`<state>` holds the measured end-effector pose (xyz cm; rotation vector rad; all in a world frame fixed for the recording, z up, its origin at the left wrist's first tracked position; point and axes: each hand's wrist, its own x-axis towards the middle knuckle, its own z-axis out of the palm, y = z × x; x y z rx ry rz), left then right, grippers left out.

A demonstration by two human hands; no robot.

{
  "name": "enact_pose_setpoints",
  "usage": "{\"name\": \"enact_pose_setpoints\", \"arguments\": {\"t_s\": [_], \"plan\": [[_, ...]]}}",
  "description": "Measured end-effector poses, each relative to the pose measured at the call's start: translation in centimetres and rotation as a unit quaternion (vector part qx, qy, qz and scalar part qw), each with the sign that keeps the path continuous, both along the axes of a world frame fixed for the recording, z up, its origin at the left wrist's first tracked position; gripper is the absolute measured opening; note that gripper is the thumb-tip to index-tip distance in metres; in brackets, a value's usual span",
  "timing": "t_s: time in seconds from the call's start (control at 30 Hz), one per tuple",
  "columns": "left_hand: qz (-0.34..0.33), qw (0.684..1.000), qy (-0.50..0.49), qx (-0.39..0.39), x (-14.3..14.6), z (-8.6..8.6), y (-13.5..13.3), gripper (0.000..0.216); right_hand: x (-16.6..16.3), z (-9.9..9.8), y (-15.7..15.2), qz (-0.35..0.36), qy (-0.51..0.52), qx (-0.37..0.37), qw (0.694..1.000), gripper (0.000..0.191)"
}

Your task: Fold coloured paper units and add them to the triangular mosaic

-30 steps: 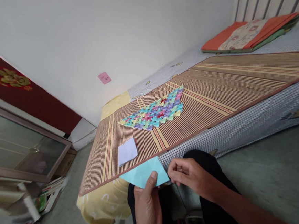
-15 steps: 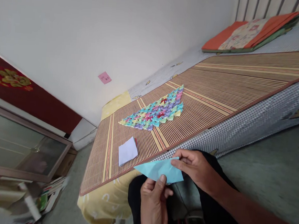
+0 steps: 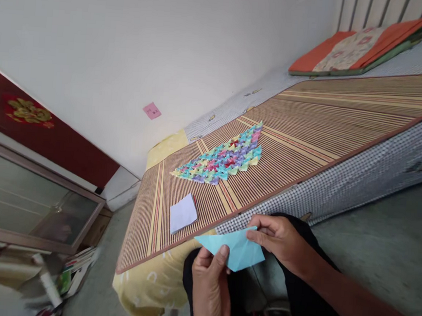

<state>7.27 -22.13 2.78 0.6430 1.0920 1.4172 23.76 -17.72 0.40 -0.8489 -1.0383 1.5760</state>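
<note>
**Blue sheet pinched between both hands at the mat's near edge**

Just below the near edge of the bamboo mat, I am holding a light blue paper over my lap. My left hand is pinching its lower left part, thumb pressing flat on the top face and the other fingers curling underneath. My right hand is gripping the paper's right end, fingertips closing on the upper edge. The paper's long axis is running left to right between my hands, roughly parallel to the mat's edge, its pointed left tip reaching toward the mat. Both hands are touching it; the right is sitting nearer the fold line along the top.

Farther out, a small white paper square is lying on the mat near its corner. Beyond that, toward the mat's middle, a patchwork of colourful folded pieces is lying flat. An orange cushion is resting well past the mat's far end.
</note>
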Motion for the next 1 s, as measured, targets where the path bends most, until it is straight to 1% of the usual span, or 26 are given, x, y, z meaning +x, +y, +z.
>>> {"name": "enact_pose_setpoints", "arguments": {"t_s": [0.1,0.27,0.37,0.43,0.53,0.63,0.67,0.7,0.73,0.77,0.83,0.87,0.93,1.0], "plan": [[0.010,1.000,0.009,0.014,-0.2,0.4,0.0,0.035,0.4,0.1,-0.2,0.017,0.002,-0.003,1.000,0.033],[0.051,0.995,0.082,0.033,-0.3,0.8,-0.3,0.028,1.0,0.0,-0.2,0.033,-0.020,-0.004,0.999,0.034],[0.074,0.991,0.106,0.039,-0.3,0.9,-0.4,0.030,1.3,-0.2,-0.1,0.047,-0.023,0.006,0.999,0.033],[0.096,0.989,0.104,0.047,-0.5,1.0,-0.3,0.032,1.5,-0.4,-0.1,0.046,-0.025,0.013,0.999,0.033],[0.100,0.990,0.079,0.059,-1.3,1.3,0.0,0.037,1.7,-0.6,0.0,0.041,-0.042,0.020,0.998,0.033],[0.114,0.990,0.051,0.065,-2.0,1.4,0.2,0.038,1.8,-0.7,0.2,0.001,-0.067,0.023,0.997,0.035],[0.103,0.992,0.045,0.063,-2.0,1.3,0.1,0.036,1.7,-0.7,0.3,-0.018,-0.075,0.026,0.997,0.036],[0.072,0.995,0.043,0.059,-1.9,1.1,0.0,0.033,1.6,-0.7,0.3,-0.036,-0.081,0.030,0.996,0.036],[0.018,0.998,0.042,0.049,-1.7,0.8,-0.2,0.033,1.5,-0.6,0.4,-0.052,-0.086,0.036,0.994,0.036],[-0.049,0.997,0.039,0.036,-1.3,0.4,-0.4,0.033,1.4,-0.5,0.4,-0.066,-0.088,0.046,0.993,0.035],[-0.170,0.985,0.000,-0.005,-0.6,-0.4,-0.8,0.035,1.1,-0.1,0.3,-0.090,-0.080,0.076,0.990,0.032],[-0.206,0.977,-0.039,-0.031,-0.3,-0.8,-0.9,0.035,1.0,0.1,0.3,-0.098,-0.073,0.097,0.988,0.029],[-0.245,0.957,-0.125,-0.086,-0.1,-1.5,-0.8,0.034,1.1,0.5,0.1,-0.097,-0.056,0.144,0.983,0.024],[-0.286,0.931,-0.184,-0.132,-0.3,-1.9,-0.3,0.044,1.4,0.9,-0.1,-0.055,-0.038,0.190,0.980,0.021]]}}
